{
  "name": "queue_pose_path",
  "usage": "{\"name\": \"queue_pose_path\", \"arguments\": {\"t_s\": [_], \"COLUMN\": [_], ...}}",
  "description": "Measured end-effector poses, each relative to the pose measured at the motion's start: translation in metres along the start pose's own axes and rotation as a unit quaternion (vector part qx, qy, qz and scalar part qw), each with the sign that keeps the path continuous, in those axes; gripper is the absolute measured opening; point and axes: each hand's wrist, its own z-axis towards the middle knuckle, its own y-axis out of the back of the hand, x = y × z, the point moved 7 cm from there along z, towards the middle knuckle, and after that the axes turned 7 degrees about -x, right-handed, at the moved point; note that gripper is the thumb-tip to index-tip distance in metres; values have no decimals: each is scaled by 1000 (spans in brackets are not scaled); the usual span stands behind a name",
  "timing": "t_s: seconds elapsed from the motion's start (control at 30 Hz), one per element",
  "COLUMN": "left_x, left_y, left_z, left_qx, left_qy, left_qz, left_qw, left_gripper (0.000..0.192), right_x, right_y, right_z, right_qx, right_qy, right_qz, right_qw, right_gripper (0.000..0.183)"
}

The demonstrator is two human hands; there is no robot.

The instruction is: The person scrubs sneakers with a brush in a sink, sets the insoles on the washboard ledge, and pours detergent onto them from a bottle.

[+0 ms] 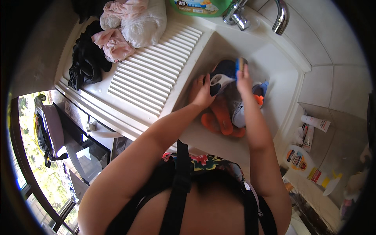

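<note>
In the sink basin (286, 70), my left hand (204, 94) grips a dark blue and white shoe (224, 69) by its near left side. My right hand (244, 80) is closed around a scrubbing brush (240, 66) with blue bristles, which touch the shoe's right side. Beneath and nearer to me lie orange insoles (223, 117). A light grey shoe (238, 115) rests to their right, partly hidden by my right forearm. Beside that forearm is a blue-grey item with an orange part (259, 100); its kind is unclear.
A ribbed washboard (155, 70) adjoins the basin on the left, with black cloth (88, 58), pink cloth (114, 45) and a white bundle (145, 26) behind. A chrome faucet (281, 20) overhangs the back. Spray bottle (305, 164) and tubes (315, 123) lie at right.
</note>
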Motion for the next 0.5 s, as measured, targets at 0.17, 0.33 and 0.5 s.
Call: {"name": "queue_pose_path", "arguments": {"t_s": [0.17,0.33,0.5], "left_x": [-18,10,7], "left_y": [13,0,-13], "left_z": [-2,-12,3], "left_qx": [-34,68,29], "left_qy": [-70,123,88], "left_qz": [-33,-131,-148], "left_qw": [996,981,985], "left_gripper": [101,122,113], "right_x": [-92,-87,-35], "right_y": [5,-18,24], "right_z": [66,43,49], "right_qx": [-41,-49,53], "right_qy": [-150,-187,-5], "right_qz": [48,-106,319], "right_qw": [987,975,946], "right_gripper": [71,79,67]}}
